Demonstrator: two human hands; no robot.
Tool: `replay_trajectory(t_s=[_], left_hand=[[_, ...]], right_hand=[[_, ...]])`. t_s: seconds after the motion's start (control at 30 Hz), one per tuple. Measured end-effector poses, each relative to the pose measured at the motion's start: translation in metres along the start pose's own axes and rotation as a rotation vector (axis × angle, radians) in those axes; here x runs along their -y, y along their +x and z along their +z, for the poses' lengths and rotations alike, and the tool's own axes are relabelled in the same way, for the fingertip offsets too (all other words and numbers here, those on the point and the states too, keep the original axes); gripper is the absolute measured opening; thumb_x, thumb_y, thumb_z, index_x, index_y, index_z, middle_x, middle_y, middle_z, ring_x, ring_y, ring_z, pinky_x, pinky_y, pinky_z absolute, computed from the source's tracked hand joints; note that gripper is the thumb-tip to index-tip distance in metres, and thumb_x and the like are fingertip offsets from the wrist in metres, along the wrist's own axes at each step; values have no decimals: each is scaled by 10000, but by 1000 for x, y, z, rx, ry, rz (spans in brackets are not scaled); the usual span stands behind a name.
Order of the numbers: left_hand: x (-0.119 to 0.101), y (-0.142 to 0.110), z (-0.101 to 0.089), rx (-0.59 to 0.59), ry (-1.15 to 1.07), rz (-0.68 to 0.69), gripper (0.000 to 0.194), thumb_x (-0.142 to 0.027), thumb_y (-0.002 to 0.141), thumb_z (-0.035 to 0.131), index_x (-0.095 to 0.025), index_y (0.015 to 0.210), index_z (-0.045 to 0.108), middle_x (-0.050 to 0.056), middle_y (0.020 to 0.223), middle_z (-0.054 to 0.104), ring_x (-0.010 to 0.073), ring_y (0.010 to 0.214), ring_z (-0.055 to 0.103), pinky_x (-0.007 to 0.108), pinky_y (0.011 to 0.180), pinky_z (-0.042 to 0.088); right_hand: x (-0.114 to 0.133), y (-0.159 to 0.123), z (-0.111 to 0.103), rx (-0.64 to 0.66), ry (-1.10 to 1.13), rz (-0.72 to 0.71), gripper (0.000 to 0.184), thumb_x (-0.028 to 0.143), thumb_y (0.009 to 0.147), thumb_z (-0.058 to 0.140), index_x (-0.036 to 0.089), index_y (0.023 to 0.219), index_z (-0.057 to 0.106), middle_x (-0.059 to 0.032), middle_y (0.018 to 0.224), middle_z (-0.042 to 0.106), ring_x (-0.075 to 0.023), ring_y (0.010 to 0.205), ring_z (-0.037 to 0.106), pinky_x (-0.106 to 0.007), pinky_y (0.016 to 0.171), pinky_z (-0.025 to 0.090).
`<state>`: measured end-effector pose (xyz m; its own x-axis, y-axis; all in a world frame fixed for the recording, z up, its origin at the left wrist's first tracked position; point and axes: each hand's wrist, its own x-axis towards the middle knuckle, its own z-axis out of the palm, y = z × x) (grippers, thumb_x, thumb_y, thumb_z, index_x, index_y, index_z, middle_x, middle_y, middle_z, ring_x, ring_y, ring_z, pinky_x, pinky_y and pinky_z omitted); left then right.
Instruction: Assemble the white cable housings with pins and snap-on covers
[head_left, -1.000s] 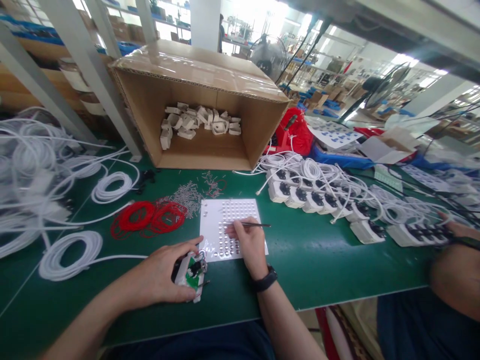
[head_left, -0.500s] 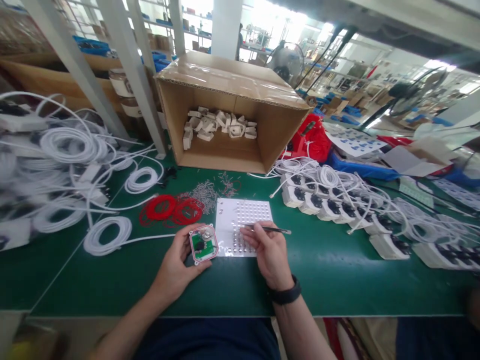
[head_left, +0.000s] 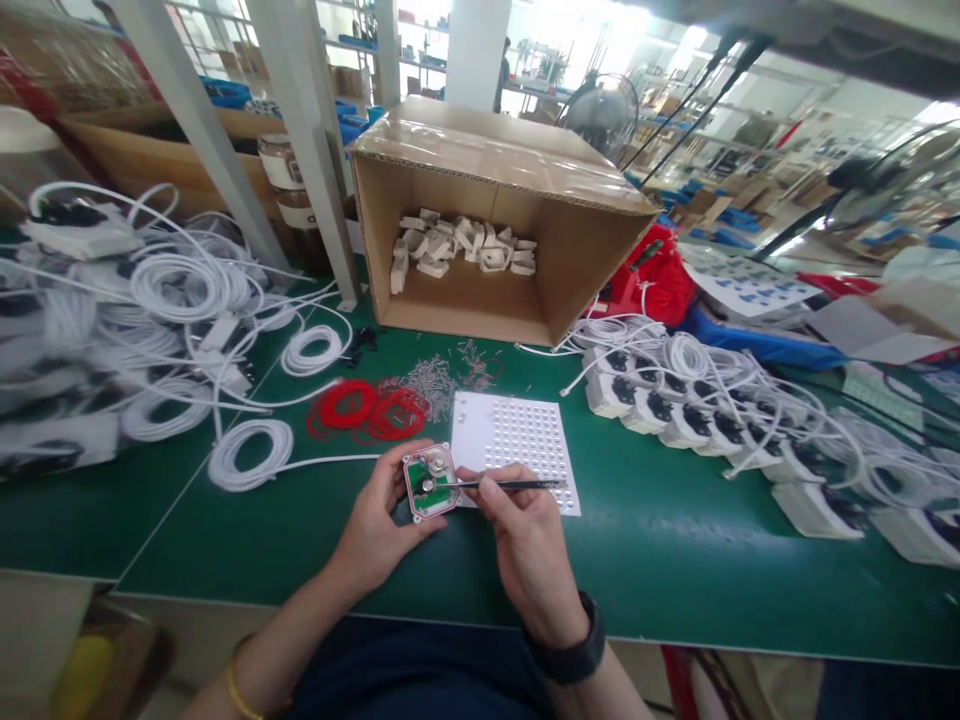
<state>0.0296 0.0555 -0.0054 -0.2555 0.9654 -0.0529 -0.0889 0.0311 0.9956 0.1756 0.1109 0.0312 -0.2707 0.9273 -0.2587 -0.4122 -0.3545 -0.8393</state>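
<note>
My left hand (head_left: 376,518) is wrapped round the edge of a small white housing with a green circuit board (head_left: 424,496) inside and a red seal along its rim. A white cable runs up to the housing from the left. My right hand (head_left: 527,532) pinches a pair of dark tweezers (head_left: 517,485), their tips pointing left over the board. Right at the tips, on the black round part of the board, shows a small shiny disc (head_left: 428,486). Partly behind my right hand lies a white sheet (head_left: 472,432) with rows of small silvery domes.
Red rings (head_left: 349,404) and a heap of screws (head_left: 431,385) lie beyond the housing. An open cardboard box (head_left: 480,300) with white parts stands behind. Coiled white cables (head_left: 251,455) cover the left side; white housings (head_left: 679,425) with cables stand in rows at right.
My right hand has moved left with the tweezers, from above the sheet to the circuit board. A shiny disc now shows at the tips. The camera view has shifted slightly.
</note>
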Motion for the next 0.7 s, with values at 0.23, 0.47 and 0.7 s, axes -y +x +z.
replay_trajectory(t_s=[0.23,0.47,0.7], left_hand=[[0,-1,0,14,-8,-12,672,-156,627,764,-236,1190,406,88,1339,458,253,1224,471,373,1000,444],[-1,0,0,11,-6,-8,677,-139,625,759,-228,1195,403,94,1343,453,246,1224,471,382,1019,421],[-2,1,1,-5,-3,-13,675,-159,613,762,-219,1186,410,104,1332,462,254,1207,488,392,1009,431]], right_hand=[[-1,-1,1,-5,-6,7,220,291,619,784,182,692,608,-59,798,714,-215,796,658,-387,821,481],[-3,-1,2,-10,-17,10,214,285,624,780,176,689,608,-60,789,712,-204,788,654,-354,797,484],[-2,0,3,-11,-48,9,217,297,620,782,178,702,620,-63,818,716,-214,806,659,-369,803,496]])
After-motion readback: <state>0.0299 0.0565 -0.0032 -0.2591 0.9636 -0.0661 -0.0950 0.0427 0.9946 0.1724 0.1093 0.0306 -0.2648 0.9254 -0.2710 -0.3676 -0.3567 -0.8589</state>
